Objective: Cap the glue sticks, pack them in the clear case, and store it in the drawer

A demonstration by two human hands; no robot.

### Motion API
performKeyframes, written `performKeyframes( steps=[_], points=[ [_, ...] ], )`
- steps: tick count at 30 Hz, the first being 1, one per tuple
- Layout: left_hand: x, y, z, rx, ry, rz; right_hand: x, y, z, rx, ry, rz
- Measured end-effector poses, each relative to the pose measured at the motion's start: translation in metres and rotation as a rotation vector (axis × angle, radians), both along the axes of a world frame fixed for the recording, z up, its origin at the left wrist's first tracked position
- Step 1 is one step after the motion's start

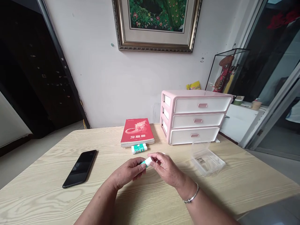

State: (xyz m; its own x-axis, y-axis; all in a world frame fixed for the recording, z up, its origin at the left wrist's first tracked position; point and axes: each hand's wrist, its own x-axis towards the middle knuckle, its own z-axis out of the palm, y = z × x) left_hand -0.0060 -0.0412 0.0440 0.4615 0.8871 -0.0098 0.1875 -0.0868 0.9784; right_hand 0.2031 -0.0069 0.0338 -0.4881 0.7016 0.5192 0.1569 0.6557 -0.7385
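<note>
Both my hands meet over the middle of the wooden table on a small green and white glue stick. My left hand pinches its green end with closed fingers. My right hand, with a silver bracelet on the wrist, grips its white end. A second green and white glue stick lies on the table just beyond my hands, in front of a red book.
A black phone lies face up at the left. A pink three-drawer organiser, all drawers closed, stands at the back right. A clear plastic box sits open to the right of my hands. A framed picture hangs on the wall.
</note>
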Motion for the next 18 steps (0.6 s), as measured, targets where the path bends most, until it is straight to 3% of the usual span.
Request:
performKeyframes(
  steps=[10,15,18],
  points=[
    [0.001,-0.004,0.003,-0.044,-0.048,-0.034,-0.001,-0.007,0.003,-0.027,0.017,0.044],
    [0.017,-0.005,0.001,0.342,0.253,0.203,-0.012,0.001,-0.013,-0.179,0.091,-0.165],
    [0.023,-0.004,-0.002,0.417,0.343,0.268,-0.014,0.004,-0.017,-0.289,0.094,-0.226]
  ],
)
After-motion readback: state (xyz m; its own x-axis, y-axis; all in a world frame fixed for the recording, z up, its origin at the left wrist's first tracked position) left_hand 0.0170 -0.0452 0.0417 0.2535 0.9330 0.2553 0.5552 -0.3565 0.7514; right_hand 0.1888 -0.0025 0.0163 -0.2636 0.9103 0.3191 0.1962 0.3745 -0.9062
